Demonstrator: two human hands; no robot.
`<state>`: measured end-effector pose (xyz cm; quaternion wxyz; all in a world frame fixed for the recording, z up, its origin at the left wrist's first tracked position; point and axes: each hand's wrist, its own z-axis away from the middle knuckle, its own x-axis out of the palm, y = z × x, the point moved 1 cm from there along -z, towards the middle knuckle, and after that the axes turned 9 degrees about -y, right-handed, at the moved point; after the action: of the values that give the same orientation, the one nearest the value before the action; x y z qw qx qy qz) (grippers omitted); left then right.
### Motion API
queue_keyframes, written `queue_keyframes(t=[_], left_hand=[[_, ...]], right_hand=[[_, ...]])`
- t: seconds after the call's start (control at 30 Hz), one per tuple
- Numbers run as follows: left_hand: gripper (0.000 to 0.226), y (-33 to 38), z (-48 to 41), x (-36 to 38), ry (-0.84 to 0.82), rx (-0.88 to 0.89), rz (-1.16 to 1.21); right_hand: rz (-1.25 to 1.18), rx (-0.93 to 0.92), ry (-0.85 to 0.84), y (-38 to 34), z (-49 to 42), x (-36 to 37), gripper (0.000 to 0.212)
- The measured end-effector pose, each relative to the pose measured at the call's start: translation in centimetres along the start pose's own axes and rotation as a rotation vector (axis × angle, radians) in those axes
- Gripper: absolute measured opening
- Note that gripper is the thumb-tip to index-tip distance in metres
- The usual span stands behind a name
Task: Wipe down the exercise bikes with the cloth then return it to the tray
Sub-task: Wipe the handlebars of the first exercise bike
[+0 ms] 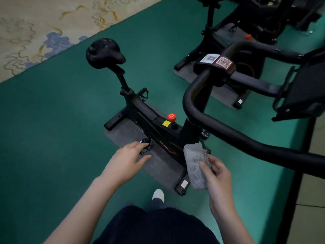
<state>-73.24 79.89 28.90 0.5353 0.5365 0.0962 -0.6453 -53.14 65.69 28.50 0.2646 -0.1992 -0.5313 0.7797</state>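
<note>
Head camera looks steeply down, close over bike (158, 124).

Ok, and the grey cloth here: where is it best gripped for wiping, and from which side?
Grip the grey cloth at the middle of its long right edge, coming from the right, as the right hand does. It is a folded oblong pad, so a mid-edge pinch likely keeps both ends from drooping.

The person wears a loose dark navy garment (158, 226) that spreads wide across the bottom of the view. Beyond its hem a dark trouser leg (157, 202) ends in a white shoe (158, 194) with a rounded toe. The left forearm (84, 205) and right forearm (226, 208) are bare.
</note>
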Motion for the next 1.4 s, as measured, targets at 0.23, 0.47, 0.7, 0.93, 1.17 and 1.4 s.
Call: queue_keyframes(t=[0.23,0.47,0.7,0.93,1.17,1.4], left_hand=[[0.049,-0.1,-6.7,-3.1,-0.114,0.204,-0.096],[0.050,-0.2,-15.1,-6.5,-0.277,0.581,-0.217],[0.046,1.3,-20.0,-10.9,-0.426,1.060,-0.374],[0.043,3.3,-23.4,-15.0,-0.369,1.159,-0.238],[0.047,5.8,-26.7,-19.5,-0.087,1.151,-0.078],[0.053,10.4,-28.4,-19.3,-0.094,1.287,-0.087]], right_hand=[[-0.055,0.035,0.188,0.1,-1.3,1.4,0.028],[-0.142,-0.029,0.636,-0.8,-2.6,5.8,0.029],[-0.263,-0.054,1.122,-2.5,-1.2,12.0,0.028],[-0.133,-0.200,1.632,-6.9,2.5,15.3,0.039],[0.302,-0.330,1.351,-16.3,0.1,14.9,0.037],[0.779,-0.243,0.856,-19.9,-9.6,11.5,0.025]])
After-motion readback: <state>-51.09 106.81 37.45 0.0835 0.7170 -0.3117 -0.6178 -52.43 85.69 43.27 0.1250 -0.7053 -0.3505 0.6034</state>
